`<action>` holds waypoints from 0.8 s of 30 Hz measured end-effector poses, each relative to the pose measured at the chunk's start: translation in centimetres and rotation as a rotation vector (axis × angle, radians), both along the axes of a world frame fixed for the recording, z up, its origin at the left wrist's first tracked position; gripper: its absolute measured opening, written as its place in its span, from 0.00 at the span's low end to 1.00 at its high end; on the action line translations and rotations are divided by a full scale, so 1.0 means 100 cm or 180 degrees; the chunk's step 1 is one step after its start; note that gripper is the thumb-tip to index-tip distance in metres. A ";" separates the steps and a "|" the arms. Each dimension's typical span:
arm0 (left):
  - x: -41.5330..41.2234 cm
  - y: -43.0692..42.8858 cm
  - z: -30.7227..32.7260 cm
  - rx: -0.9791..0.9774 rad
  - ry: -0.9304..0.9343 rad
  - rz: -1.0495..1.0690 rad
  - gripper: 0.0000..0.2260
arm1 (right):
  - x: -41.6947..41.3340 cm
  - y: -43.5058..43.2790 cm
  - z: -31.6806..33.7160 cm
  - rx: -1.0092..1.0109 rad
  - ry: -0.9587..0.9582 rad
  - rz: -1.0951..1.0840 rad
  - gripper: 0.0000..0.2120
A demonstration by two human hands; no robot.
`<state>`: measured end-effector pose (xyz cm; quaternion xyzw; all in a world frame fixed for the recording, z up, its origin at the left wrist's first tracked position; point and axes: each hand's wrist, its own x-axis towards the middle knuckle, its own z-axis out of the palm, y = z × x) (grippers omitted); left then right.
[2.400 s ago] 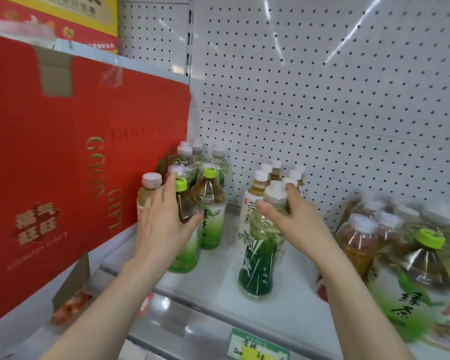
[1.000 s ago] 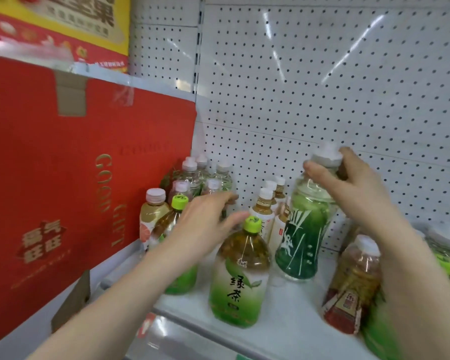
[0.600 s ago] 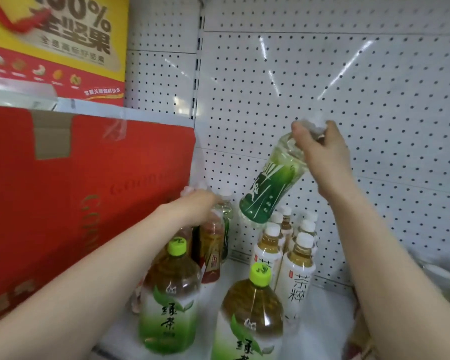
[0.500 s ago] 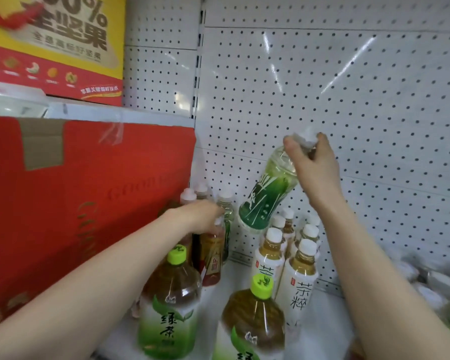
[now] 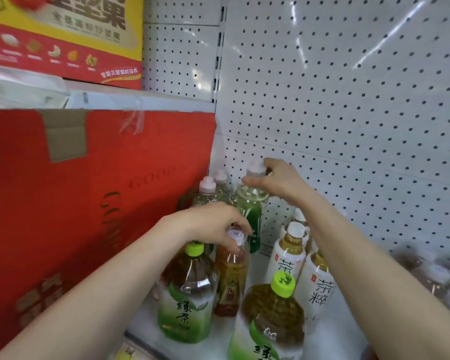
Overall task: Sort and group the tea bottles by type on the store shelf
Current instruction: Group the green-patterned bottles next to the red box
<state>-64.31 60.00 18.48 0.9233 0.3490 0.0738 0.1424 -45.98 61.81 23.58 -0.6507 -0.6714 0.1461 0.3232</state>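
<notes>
A big red carton [image 5: 89, 203] walls the shelf [image 5: 330, 339] on the left. Two green-capped green tea bottles [image 5: 185, 294] stand in front, two white-labelled bottles [image 5: 286, 258] beside them. The right hand [image 5: 278, 180] is clamped on the neck of a dark-green-labelled bottle [image 5: 251, 211], upright at the back beside two clear-capped bottles [image 5: 207, 190]. The left hand [image 5: 211, 224] pinches the cap of one amber bottle [image 5: 230, 276].

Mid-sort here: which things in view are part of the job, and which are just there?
Job:
- dark green bottle, right hand gripping
- amber bottle, left hand on cap
- green-cap bottles
- white-label bottles

Just there:
- red gift box
- nut carton
</notes>
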 end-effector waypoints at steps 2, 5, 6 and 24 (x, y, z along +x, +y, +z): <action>-0.011 -0.006 0.005 -0.0256 -0.0289 0.0120 0.24 | -0.009 0.007 -0.011 -0.0251 -0.0066 0.0057 0.44; -0.039 -0.016 0.004 -0.0284 -0.0868 0.0416 0.21 | -0.017 0.015 -0.022 -0.0485 -0.0285 0.0136 0.40; -0.048 -0.021 -0.001 -0.0234 -0.1092 0.0520 0.18 | -0.019 0.017 -0.026 -0.0524 -0.0376 0.0157 0.36; -0.062 -0.061 -0.092 0.0077 -0.2564 0.1016 0.19 | 0.001 -0.089 -0.063 0.0657 0.0687 0.0731 0.20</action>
